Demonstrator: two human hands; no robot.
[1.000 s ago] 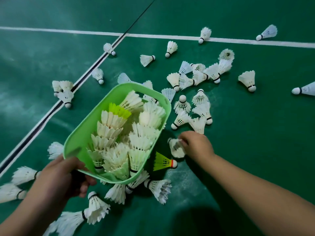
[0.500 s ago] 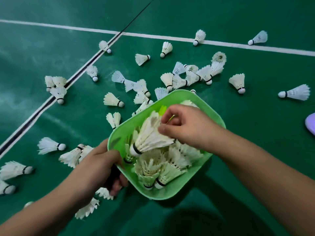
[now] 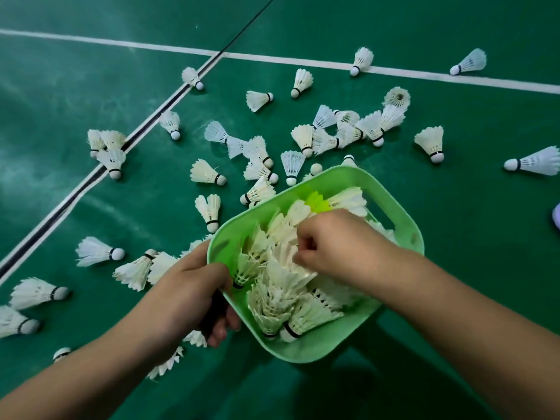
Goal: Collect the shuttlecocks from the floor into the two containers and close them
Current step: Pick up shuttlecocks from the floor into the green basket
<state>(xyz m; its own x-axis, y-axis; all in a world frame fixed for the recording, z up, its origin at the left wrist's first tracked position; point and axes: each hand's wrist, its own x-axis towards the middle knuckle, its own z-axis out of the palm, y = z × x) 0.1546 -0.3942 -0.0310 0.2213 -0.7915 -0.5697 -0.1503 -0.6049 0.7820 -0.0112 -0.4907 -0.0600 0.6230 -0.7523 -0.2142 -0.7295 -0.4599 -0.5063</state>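
The fingers of the right hand point(image 3: 336, 247) are curling inward and downward among the white feathers in the tub, seemingly tucking in or letting go of a shuttlecock point(image 3: 291, 259); whether they are actually pinching it or merely pressing on it I cannot tell, because the knuckles are hiding the fingertips. The left hand point(image 3: 194, 295) is gripping the near-left rim of the green tub point(image 3: 403, 219), thumb lying over the edge and fingers wrapping underneath, which is probably why the tub is sitting tilted and raised toward the person: held that way, its mouth is facing the working hand and the load is settling toward the low near corner instead of spilling. Inside, the pile of white shuttlecocks point(image 3: 300, 310) is lying mostly cork-down or sideways, with one yellow-green shuttlecock point(image 3: 318, 203) showing at the far end beside a handle slot. Around the tub, many loose shuttlecocks point(image 3: 207, 174) are lying on the green court floor point(image 3: 454, 268), thickest just beyond the far rim and to the left, others well apart along the white line point(image 3: 409, 71). A good share is waiting to be gathered, so collection looks roughly midway. A pale object point(image 3: 557, 215) is peeking in at the right edge, too cropped to identify; no lid is in view.
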